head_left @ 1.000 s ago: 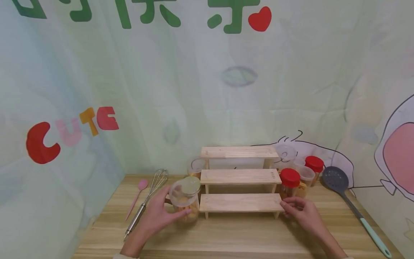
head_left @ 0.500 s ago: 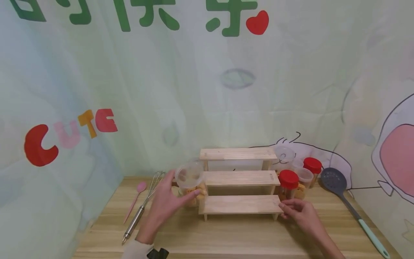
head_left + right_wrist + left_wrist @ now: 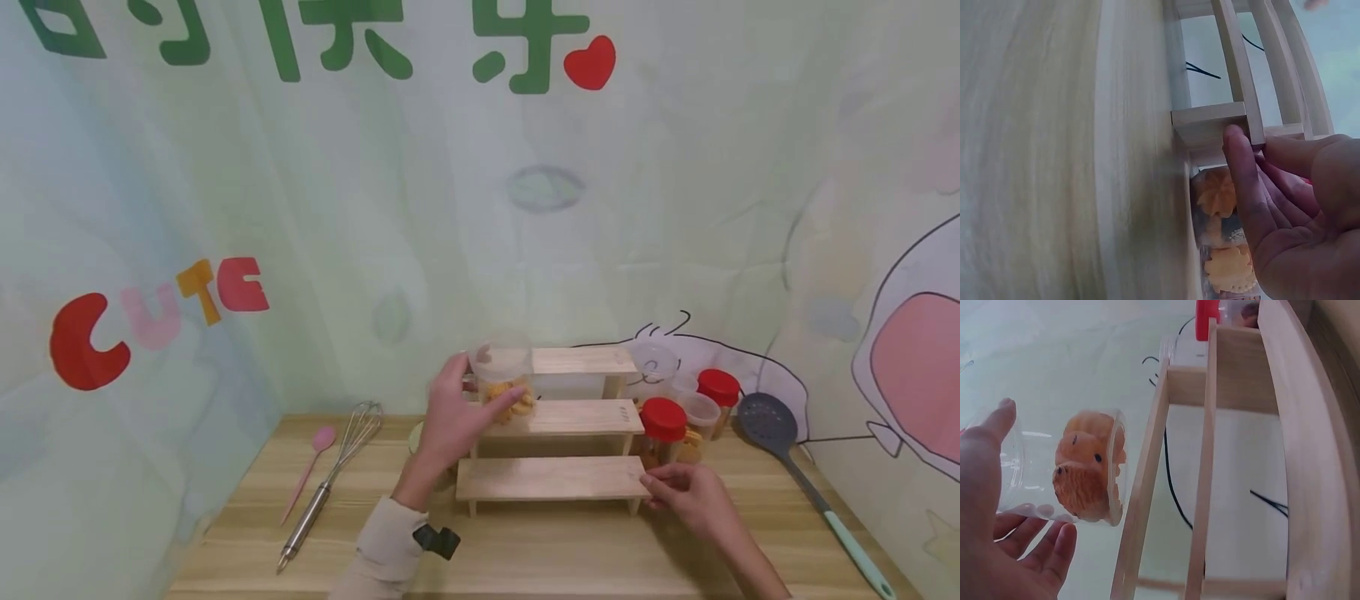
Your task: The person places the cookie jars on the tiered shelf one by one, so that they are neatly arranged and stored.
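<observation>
My left hand (image 3: 453, 425) grips a clear plastic jar (image 3: 501, 367) holding yellow-brown cookies, thumb on one side and fingers on the other. The jar is raised over the left end of a three-step wooden rack (image 3: 551, 477), overlapping the top and middle boards in the head view. In the left wrist view a small gap shows between the jar's base (image 3: 1116, 481) and the rack. At the rack's lower right corner, my right hand (image 3: 693, 492) pinches the end of the lowest board (image 3: 1244, 94) between thumb and fingers.
Right of the rack stand red-lidded jars (image 3: 663, 419) and clear-lidded jars (image 3: 701, 410). Farther right lies a grey skimmer (image 3: 772, 421) with a mint handle. A whisk (image 3: 322, 496) and a pink spoon (image 3: 307, 471) lie at left. Another jar (image 3: 415, 437) is partly hidden behind my left hand.
My left hand has lifted the cookie jar from beside the rack's left end, up and rightward over its boards. My right hand keeps its hold on the lowest board.
</observation>
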`<action>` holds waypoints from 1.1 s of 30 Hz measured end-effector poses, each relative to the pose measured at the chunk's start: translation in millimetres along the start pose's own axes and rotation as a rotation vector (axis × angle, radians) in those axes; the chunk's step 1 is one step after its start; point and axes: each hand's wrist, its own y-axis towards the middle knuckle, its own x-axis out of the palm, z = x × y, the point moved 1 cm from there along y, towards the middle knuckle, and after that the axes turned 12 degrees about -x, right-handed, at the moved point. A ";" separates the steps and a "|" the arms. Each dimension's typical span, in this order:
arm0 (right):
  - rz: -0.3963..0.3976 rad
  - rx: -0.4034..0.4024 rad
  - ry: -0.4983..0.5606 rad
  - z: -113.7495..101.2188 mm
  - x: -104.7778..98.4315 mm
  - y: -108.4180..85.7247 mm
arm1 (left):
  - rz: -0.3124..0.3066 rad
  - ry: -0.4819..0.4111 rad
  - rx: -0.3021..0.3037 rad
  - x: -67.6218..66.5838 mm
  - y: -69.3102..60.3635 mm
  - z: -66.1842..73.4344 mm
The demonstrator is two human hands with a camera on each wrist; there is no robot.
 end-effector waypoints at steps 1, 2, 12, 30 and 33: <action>-0.003 0.003 -0.001 0.1 0.0 0.2 | -0.003 -0.008 0.002 6.1 3.4 3.0; -0.006 0.005 -0.005 0.2 -0.1 0.3 | -0.005 -0.013 -0.001 12.3 6.7 6.3; -0.017 0.007 -0.081 0.0 -2.7 -3.7 | -0.027 -0.057 -0.035 74.9 28.2 29.8; -0.028 -0.011 -0.023 -0.7 -0.3 -0.2 | 0.066 0.017 -0.021 139.7 69.4 40.4; -0.025 -0.022 -0.026 -2.0 -0.1 0.3 | -0.025 0.056 -0.068 145.2 71.6 43.2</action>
